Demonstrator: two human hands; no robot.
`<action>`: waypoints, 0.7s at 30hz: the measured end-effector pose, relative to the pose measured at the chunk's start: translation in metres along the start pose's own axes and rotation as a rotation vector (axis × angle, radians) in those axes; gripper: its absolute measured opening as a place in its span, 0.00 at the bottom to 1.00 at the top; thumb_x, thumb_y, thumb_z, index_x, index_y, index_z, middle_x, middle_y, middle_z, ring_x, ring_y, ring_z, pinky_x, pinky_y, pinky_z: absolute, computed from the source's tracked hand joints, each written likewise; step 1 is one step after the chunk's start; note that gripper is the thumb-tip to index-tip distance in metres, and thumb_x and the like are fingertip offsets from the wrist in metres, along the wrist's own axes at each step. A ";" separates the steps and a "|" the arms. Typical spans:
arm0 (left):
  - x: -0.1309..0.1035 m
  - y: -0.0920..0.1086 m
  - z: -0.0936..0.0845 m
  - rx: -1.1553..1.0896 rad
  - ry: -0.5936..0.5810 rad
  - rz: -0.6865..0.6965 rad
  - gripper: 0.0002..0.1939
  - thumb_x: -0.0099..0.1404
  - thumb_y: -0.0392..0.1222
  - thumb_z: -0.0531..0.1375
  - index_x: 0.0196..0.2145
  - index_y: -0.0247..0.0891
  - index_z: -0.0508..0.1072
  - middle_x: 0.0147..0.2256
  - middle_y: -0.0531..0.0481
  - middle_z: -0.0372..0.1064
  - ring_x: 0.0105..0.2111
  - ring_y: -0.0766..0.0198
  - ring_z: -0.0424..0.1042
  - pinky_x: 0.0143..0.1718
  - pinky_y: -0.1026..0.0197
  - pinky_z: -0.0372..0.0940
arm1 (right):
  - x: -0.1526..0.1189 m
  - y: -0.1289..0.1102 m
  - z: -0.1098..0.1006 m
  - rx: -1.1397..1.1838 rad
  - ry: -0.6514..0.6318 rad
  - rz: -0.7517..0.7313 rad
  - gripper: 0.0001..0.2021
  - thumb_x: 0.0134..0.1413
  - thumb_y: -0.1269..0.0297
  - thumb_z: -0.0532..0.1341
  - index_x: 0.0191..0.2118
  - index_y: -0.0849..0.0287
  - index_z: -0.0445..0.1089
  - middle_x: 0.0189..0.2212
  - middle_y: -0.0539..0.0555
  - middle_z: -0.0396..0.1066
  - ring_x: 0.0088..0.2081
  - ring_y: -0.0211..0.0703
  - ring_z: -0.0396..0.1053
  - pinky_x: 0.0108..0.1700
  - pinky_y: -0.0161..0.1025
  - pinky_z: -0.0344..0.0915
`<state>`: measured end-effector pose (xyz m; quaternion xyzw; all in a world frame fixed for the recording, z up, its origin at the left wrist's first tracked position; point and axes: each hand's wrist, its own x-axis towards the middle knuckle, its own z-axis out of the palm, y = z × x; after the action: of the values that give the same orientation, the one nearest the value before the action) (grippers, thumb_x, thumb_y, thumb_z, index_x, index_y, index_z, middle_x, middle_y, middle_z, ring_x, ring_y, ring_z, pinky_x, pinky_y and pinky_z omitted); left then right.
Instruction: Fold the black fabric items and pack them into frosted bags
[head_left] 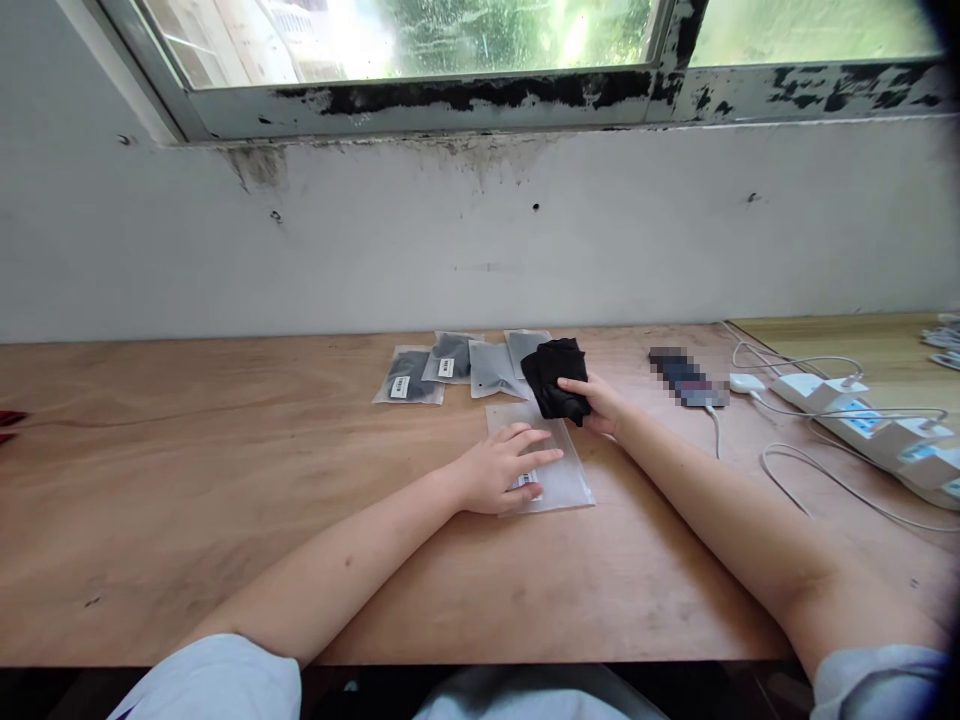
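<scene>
My right hand (600, 405) grips a folded black cloth (559, 378), holding it above the far end of a translucent bag (566, 475). This bag lies flat on the wooden table, and my left hand (506, 470) rests on it with fingers spread, partly covering a white label. Behind the hands lie several filled frosted bags with dark contents. The leftmost bag (409, 375) and the one beside it (451, 358) show barcode labels. Another bag (495, 370) is just left of the cloth, and one more (525, 347) is partly hidden behind the cloth.
A phone (684, 378) with a white cable lies right of my right hand. Farther right, a power strip (870, 425) holds several chargers, with loose cables around it. The wall (375, 250) rises behind the wooden table (225, 450). A red object (11, 420) shows at the left edge.
</scene>
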<state>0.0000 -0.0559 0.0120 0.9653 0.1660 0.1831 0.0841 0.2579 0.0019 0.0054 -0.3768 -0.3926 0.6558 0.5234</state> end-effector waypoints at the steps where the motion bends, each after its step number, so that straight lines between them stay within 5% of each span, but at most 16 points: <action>1: 0.002 0.001 -0.001 -0.025 -0.048 0.002 0.21 0.67 0.49 0.59 0.57 0.50 0.70 0.60 0.44 0.65 0.61 0.48 0.62 0.61 0.46 0.58 | 0.004 0.000 -0.007 0.034 0.027 -0.005 0.16 0.44 0.66 0.73 0.42 0.58 0.75 0.38 0.55 0.80 0.36 0.45 0.78 0.38 0.38 0.76; 5: 0.006 -0.001 -0.003 -0.007 -0.089 -0.048 0.13 0.70 0.51 0.56 0.43 0.43 0.77 0.42 0.43 0.74 0.45 0.53 0.72 0.50 0.52 0.64 | 0.012 0.004 -0.019 0.115 0.080 -0.005 0.17 0.46 0.66 0.72 0.44 0.57 0.74 0.38 0.53 0.80 0.36 0.44 0.78 0.39 0.38 0.77; 9: 0.007 0.000 0.001 0.128 -0.051 -0.197 0.21 0.73 0.52 0.50 0.26 0.40 0.71 0.28 0.45 0.69 0.31 0.57 0.70 0.37 0.54 0.64 | 0.013 0.009 -0.016 0.082 0.048 -0.034 0.16 0.48 0.65 0.72 0.44 0.58 0.74 0.38 0.53 0.80 0.36 0.43 0.78 0.37 0.36 0.76; 12: 0.010 0.007 0.011 0.125 -0.004 -0.402 0.27 0.69 0.64 0.51 0.23 0.40 0.69 0.25 0.45 0.67 0.27 0.55 0.70 0.32 0.54 0.63 | 0.010 0.011 -0.011 0.045 0.038 -0.018 0.15 0.50 0.62 0.70 0.45 0.57 0.73 0.36 0.55 0.80 0.34 0.46 0.78 0.35 0.37 0.76; 16: 0.015 0.018 0.024 0.140 0.041 -0.604 0.32 0.57 0.74 0.57 0.21 0.40 0.69 0.25 0.43 0.66 0.31 0.47 0.71 0.34 0.49 0.65 | 0.007 0.013 -0.005 0.049 0.030 0.012 0.15 0.53 0.58 0.67 0.46 0.57 0.73 0.39 0.57 0.80 0.39 0.49 0.79 0.38 0.42 0.78; 21: 0.016 0.018 0.031 0.114 0.174 -0.577 0.12 0.58 0.47 0.65 0.23 0.39 0.70 0.41 0.36 0.69 0.49 0.36 0.67 0.47 0.38 0.64 | 0.005 0.013 -0.006 0.003 -0.008 0.017 0.17 0.48 0.62 0.68 0.46 0.57 0.72 0.38 0.56 0.80 0.39 0.49 0.79 0.40 0.42 0.77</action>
<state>0.0311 -0.0697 -0.0070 0.8623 0.4498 0.2239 0.0638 0.2575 0.0053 -0.0092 -0.3767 -0.3903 0.6623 0.5168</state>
